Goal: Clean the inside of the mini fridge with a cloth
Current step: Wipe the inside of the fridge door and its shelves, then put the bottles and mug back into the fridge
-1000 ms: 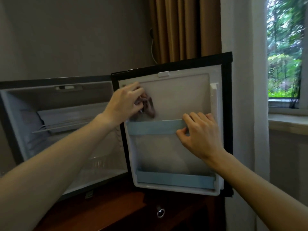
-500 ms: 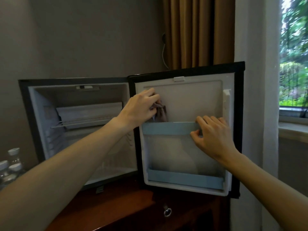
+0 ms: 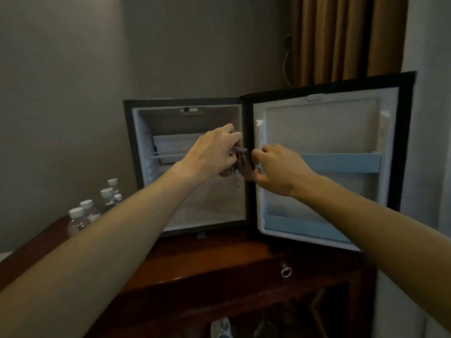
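Your left hand (image 3: 214,152) reaches in from the lower left of the frame to the middle, its fingers curled round a dark, crumpled cloth (image 3: 240,162) that it holds in front of the hinge edge where the mini fridge (image 3: 185,167) meets its open door (image 3: 324,157). Your right hand (image 3: 280,168) comes in from the lower right and meets the left at the centre of the frame; its thumb and fingertips pinch the right side of the same cloth, so both hands hold it between them. Both forearms are bare and stretched forward, and they cover part of the fridge's floor and the door's lower left corner. The fridge stands open on a dark wooden desk (image 3: 214,264), its white cavity at centre frame with one wire shelf (image 3: 168,156) in the upper part. The door swings out to the right of the frame and carries two pale blue door rails (image 3: 341,163), one at mid-height and one at the bottom. At the left edge of the frame, on the desk, stand water bottles (image 3: 83,215) with white caps; five caps can be counted. One metal ring pull (image 3: 285,272) hangs on the desk's front, lower centre. Brown curtains (image 3: 341,37) fill the upper right.
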